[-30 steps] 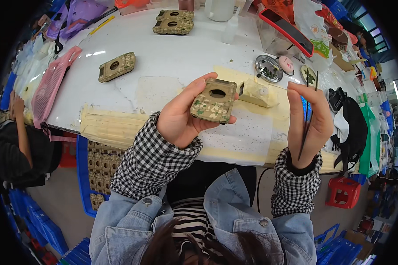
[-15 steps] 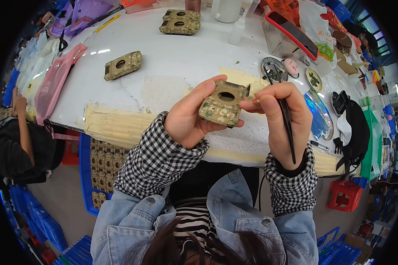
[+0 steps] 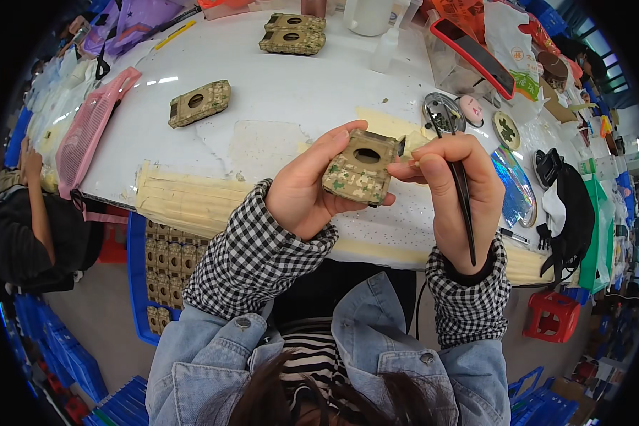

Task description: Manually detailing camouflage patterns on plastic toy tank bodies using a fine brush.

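My left hand (image 3: 305, 188) is closed around a camouflage toy tank hull (image 3: 362, 170), its round opening facing up. The hull is held above the near part of the table. At the hull's right edge, the thumb and forefinger of my right hand (image 3: 458, 181) are pinched together. Any small part between those fingertips is too hidden to make out. Slim black tweezers (image 3: 465, 209) lie across the same hand, tucked between the fingers, with the pointed end toward me. A single similar hull (image 3: 200, 104) rests on the table at left, and a pair of hulls (image 3: 292, 34) sits farther back.
Below the table's left edge, a blue tray (image 3: 136, 277) holds several more hulls. At right are a round dish (image 3: 444, 110) with small dark parts, an oval dish of green pieces (image 3: 506, 129) and a red-cased phone (image 3: 472, 57). Another person's arm (image 3: 39, 206) shows at far left.
The view has shifted slightly. My left hand still holds the hull, and my right fingertips stay at its edge with the tweezers in the hand. Nothing was let go.
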A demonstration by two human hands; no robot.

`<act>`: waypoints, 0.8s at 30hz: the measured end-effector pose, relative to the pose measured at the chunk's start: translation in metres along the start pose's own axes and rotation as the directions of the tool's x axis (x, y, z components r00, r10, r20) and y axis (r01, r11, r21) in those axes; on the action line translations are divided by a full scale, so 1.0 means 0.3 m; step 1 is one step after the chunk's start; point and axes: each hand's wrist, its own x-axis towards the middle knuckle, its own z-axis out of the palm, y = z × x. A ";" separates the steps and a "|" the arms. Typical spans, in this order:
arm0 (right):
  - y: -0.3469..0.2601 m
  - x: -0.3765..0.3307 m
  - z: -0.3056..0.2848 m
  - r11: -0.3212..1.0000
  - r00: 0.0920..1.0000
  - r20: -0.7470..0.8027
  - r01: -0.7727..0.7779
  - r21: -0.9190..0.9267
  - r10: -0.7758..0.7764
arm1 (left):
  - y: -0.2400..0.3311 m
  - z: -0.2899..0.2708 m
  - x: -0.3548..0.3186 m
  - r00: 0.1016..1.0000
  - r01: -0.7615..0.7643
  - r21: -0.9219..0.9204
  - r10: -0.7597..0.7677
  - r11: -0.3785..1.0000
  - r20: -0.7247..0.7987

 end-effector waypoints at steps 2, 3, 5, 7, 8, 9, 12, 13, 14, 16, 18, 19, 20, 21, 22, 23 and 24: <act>0.002 0.001 0.002 1.000 1.000 0.002 0.005 0.004 -0.005 | 0.001 0.000 -0.002 1.000 0.001 0.003 -0.001 1.000 -0.005; 0.003 0.001 0.002 1.000 1.000 0.003 0.007 0.005 -0.007 | 0.002 0.001 -0.003 1.000 0.001 0.005 -0.001 1.000 -0.006; 0.002 0.001 0.002 1.000 1.000 0.008 -0.003 0.017 0.003 | 0.002 0.000 -0.004 1.000 0.002 0.002 -0.002 1.000 -0.006; -0.006 0.001 0.001 0.997 0.999 -0.013 -0.029 0.068 0.030 | 0.003 -0.003 -0.003 1.000 0.001 -0.005 -0.001 1.000 -0.001; -0.014 0.000 0.000 0.992 0.998 -0.037 -0.049 0.114 0.053 | 0.005 -0.006 -0.004 1.000 0.001 0.004 -0.001 1.000 0.000; -0.019 0.000 -0.003 0.985 0.995 -0.060 -0.067 0.159 0.078 | 0.006 -0.009 -0.006 1.000 0.001 0.012 -0.001 1.000 0.003; 0.000 -0.002 -0.076 0.998 0.982 -0.186 -0.006 -0.069 -0.007 | 0.003 -0.020 0.003 0.999 -0.014 -0.010 0.014 1.000 0.036; 0.021 -0.005 -0.104 0.972 0.975 -0.208 0.029 -0.232 -0.079 | 0.001 -0.023 0.003 0.999 -0.024 -0.026 0.025 0.999 0.044; 0.049 0.000 -0.128 0.910 0.950 -0.235 0.098 -0.403 -0.207 | 0.002 -0.021 0.003 0.998 -0.050 -0.047 0.051 0.998 0.036; 0.064 0.003 -0.156 0.721 0.927 -0.192 0.109 -0.685 -0.322 | 0.003 -0.019 0.004 0.995 -0.093 -0.093 0.095 0.991 0.014; 0.075 0.014 -0.152 0.594 0.895 -0.169 0.124 -0.795 -0.413 | 0.011 -0.053 0.011 0.981 -0.095 -0.227 0.129 0.969 0.141; 0.084 0.020 -0.151 0.581 0.898 -0.139 0.147 -0.801 -0.418 | 0.014 -0.058 0.013 0.968 -0.090 -0.291 0.153 0.952 0.200; 0.094 0.024 -0.150 0.568 0.900 -0.108 0.170 -0.805 -0.423 | 0.004 -0.047 0.009 0.985 -0.169 -0.189 0.174 0.967 0.010; 0.101 0.025 -0.148 0.557 0.902 -0.076 0.195 -0.807 -0.426 | 0.003 -0.051 0.008 0.981 -0.179 -0.220 0.191 0.959 0.033; 0.104 0.023 -0.149 0.563 0.922 -0.072 0.170 -0.808 -0.382 | 0.004 -0.058 0.012 0.976 -0.189 -0.251 0.209 0.949 0.056; 0.109 0.024 -0.150 0.553 0.927 -0.054 0.175 -0.814 -0.372 | 0.006 -0.067 0.017 0.970 -0.199 -0.281 0.229 0.939 0.078; 0.115 0.026 -0.151 0.545 0.933 -0.033 0.181 -0.819 -0.359 | 0.005 -0.079 0.020 0.961 -0.207 -0.304 0.252 0.930 0.117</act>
